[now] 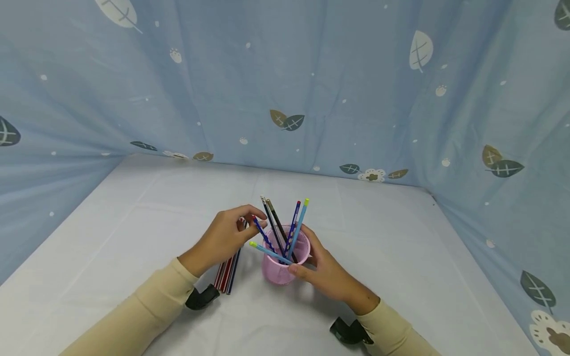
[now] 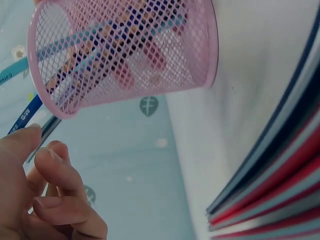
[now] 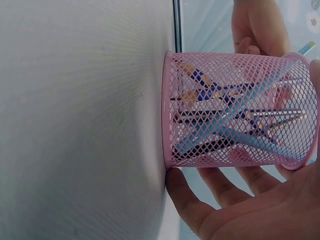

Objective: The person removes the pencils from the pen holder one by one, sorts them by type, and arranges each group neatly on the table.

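A pink mesh pencil cup (image 1: 278, 273) stands upright on the white surface with several pencils leaning in it. My right hand (image 1: 331, 274) holds the cup from the right, thumb near the rim and fingers around its far side; the right wrist view shows those fingers along the mesh (image 3: 240, 145). At the cup's left, my left hand (image 1: 224, 240) pinches the upper end of a dark blue pencil (image 1: 265, 240) with a red tip, its lower part inside the cup. A light blue pencil (image 1: 269, 252) with a yellow-green end leans low over the rim. Left fingers (image 2: 60, 175) are bent.
More pencils, red-striped and dark blue (image 1: 228, 274), lie side by side on the white surface (image 1: 133, 237), below the left hand. Blue leaf-patterned cloth (image 1: 222, 74) hangs behind and at both sides. Black wrist devices (image 1: 202, 298) sit at both cuffs.
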A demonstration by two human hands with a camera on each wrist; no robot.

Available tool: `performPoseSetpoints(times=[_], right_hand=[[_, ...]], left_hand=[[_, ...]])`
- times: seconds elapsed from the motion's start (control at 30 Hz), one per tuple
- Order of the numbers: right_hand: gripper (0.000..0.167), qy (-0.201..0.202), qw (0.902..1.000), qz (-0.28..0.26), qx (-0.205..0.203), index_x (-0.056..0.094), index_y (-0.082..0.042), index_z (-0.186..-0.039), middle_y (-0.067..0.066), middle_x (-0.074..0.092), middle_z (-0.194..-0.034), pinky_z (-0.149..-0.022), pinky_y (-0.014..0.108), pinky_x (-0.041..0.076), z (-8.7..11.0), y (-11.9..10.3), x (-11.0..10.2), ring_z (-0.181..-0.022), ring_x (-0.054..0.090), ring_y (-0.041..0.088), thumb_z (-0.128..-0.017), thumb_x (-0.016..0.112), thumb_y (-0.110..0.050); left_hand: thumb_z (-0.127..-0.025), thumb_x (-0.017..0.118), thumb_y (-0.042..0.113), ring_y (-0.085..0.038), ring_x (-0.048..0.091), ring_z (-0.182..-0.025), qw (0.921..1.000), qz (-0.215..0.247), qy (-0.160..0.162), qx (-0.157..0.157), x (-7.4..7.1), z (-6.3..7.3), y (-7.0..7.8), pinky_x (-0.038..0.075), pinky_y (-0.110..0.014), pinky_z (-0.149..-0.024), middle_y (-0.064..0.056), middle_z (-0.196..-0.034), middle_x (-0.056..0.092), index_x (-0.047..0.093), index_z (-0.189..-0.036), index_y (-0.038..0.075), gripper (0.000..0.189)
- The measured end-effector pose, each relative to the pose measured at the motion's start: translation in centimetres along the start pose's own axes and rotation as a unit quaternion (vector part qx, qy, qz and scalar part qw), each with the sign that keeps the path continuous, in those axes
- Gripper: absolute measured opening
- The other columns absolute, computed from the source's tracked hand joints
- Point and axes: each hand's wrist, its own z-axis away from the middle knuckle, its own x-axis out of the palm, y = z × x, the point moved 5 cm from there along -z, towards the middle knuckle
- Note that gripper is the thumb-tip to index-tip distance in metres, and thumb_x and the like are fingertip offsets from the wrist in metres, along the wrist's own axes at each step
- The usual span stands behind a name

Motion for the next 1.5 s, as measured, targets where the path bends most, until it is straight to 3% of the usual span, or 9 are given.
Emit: performPoseSetpoints(times=[0.37, 0.6, 0.8, 0.97, 1.2, 1.4, 1.5], right_hand=[[0.085, 0.001, 1.0000, 0.005, 0.005, 0.011, -0.036, -0.159, 0.009, 0.032, -0.161, -0.106, 0.057, 0.045, 0.0, 0.1, 0.1, -0.141, 0.044, 0.037, -0.096, 0.067, -0.026], [0.084, 0.000, 1.0000, 0.006, 0.007, 0.011, -0.037, -0.158, 0.008, 0.032, -0.160, -0.106, 0.058, 0.044, 0.1, 0.1, 0.1, -0.140, 0.045, 0.037, -0.096, 0.068, -0.028], [0.084, -0.004, 1.0000, 0.000, 0.001, 0.012, -0.037, -0.158, 0.010, 0.032, -0.161, -0.107, 0.059, 0.044, 0.2, 0.2, 0.2, -0.141, 0.044, 0.037, -0.096, 0.067, -0.027], [0.084, -0.006, 1.0000, -0.002, 0.005, 0.012, -0.038, -0.158, 0.008, 0.032, -0.161, -0.108, 0.059, 0.042, 0.2, 0.1, 0.3, -0.142, 0.043, 0.035, -0.096, 0.067, -0.027], [0.084, -0.012, 0.9999, 0.004, 0.002, 0.011, -0.039, -0.158, 0.008, 0.030, -0.162, -0.109, 0.058, 0.042, 0.0, 0.2, 0.4, -0.143, 0.042, 0.035, -0.096, 0.067, -0.030], [0.084, -0.013, 0.9999, 0.005, -0.005, 0.010, -0.039, -0.158, 0.009, 0.030, -0.162, -0.108, 0.058, 0.043, 0.1, 0.3, 0.3, -0.142, 0.043, 0.036, -0.096, 0.067, -0.034], [0.083, -0.012, 0.9999, 0.004, -0.008, 0.010, -0.039, -0.158, 0.009, 0.030, -0.162, -0.108, 0.059, 0.043, 0.2, 0.2, 0.1, -0.142, 0.042, 0.037, -0.097, 0.066, -0.035]], left_hand=[[-0.096, 0.068, 0.024, -0.015, 0.053, -0.056, 0.9976, 0.042, -0.034, -0.043, 1.1, 0.2, -0.1, 0.047, -0.029, -0.048, -0.003, -0.098, 0.064, 0.064, -0.128, 0.017, 0.032], [-0.096, 0.068, 0.030, -0.013, 0.051, -0.052, 0.9948, 0.069, -0.046, -0.060, 1.8, 0.1, 0.1, 0.041, -0.026, -0.046, -0.002, -0.091, 0.066, 0.064, -0.124, 0.018, 0.030], [-0.096, 0.068, 0.028, -0.013, 0.048, -0.048, 0.9958, 0.064, -0.034, -0.055, 2.0, 0.2, 0.2, 0.038, -0.026, -0.044, -0.005, -0.076, 0.065, 0.067, -0.114, 0.019, 0.021], [-0.096, 0.069, 0.028, -0.012, 0.045, -0.047, 0.9972, 0.055, -0.020, -0.047, 1.8, 0.4, 0.3, 0.036, -0.025, -0.043, -0.001, -0.059, 0.054, 0.068, -0.105, 0.021, 0.011], [-0.096, 0.069, 0.028, -0.013, 0.049, -0.049, 0.9981, 0.043, -0.011, -0.042, 1.4, 0.5, 0.2, 0.040, -0.026, -0.044, -0.002, -0.068, 0.061, 0.068, -0.102, 0.023, 0.008], [-0.097, 0.067, 0.031, -0.014, 0.047, -0.048, 0.9985, 0.042, -0.011, -0.033, 1.0, 0.4, 0.2, 0.039, -0.027, -0.044, -0.001, -0.059, 0.054, 0.068, -0.105, 0.022, 0.012], [-0.097, 0.067, 0.032, -0.018, 0.052, -0.050, 0.9985, 0.046, -0.006, -0.030, 0.6, 0.3, 0.4, 0.041, -0.028, -0.046, -0.003, -0.062, 0.058, 0.067, -0.107, 0.022, 0.014]])
